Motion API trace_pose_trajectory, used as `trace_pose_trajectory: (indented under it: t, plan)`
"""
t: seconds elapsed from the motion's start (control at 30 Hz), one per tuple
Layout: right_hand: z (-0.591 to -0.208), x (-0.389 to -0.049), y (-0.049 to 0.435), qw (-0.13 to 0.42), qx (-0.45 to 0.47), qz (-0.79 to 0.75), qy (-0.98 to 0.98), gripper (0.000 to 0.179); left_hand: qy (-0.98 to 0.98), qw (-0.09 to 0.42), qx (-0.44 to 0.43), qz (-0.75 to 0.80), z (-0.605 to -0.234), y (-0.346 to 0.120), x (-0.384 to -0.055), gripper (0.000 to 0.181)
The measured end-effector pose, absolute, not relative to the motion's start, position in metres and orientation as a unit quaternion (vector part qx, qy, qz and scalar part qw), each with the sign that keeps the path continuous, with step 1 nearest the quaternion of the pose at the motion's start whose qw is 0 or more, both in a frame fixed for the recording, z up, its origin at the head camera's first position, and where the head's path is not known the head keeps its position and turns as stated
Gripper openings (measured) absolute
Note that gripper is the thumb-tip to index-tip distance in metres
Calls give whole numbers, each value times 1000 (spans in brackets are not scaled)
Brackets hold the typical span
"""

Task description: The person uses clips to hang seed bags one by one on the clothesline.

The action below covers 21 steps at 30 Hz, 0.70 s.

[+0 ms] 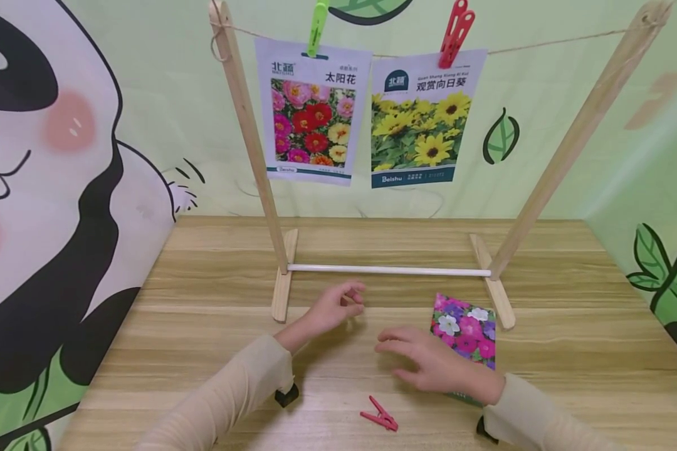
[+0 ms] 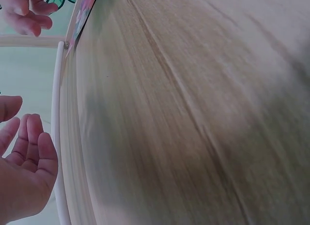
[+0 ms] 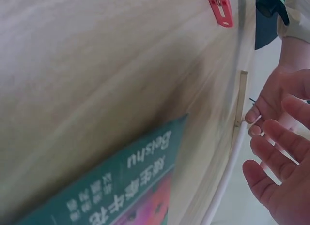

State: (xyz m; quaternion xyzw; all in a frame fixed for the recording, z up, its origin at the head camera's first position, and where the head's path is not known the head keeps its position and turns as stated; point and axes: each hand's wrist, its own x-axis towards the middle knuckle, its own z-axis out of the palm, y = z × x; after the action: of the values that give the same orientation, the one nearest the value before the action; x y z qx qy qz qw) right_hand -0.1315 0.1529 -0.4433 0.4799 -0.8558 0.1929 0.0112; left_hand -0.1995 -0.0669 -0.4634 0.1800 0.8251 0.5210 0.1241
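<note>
My left hand hovers over the table with loosely bent fingers and nothing in them. To its right, my right hand is also empty, its fingers relaxed, above a seed packet with pink, purple and white flowers. That packet lies flat on the wood, partly hidden by the right hand and forearm. Its green end with lettering shows in the right wrist view. A red clothespin lies nearer the front, between the two forearms. The left wrist view shows the left palm with curved fingers.
A wooden stand with two posts and a white crossbar is behind the hands. From its twine hang a portulaca packet under a green clothespin and a sunflower packet under a red clothespin.
</note>
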Motion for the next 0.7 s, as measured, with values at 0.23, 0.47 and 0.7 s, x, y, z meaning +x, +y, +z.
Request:
trace_pose_trajectory:
  t: [0.23,0.47,0.7]
  plan:
    - [-449,-129,151,8,490,180,-853,43,821,140,201,515,-465,-64,-198,34]
    - [-451,-127,151,-10,490,184,-852,41,827,152,196,505,-460,-63,-194,28]
    - [-455,-126,150,-24,497,186,-847,41,826,164,192,504,-461,-62,-193,28]
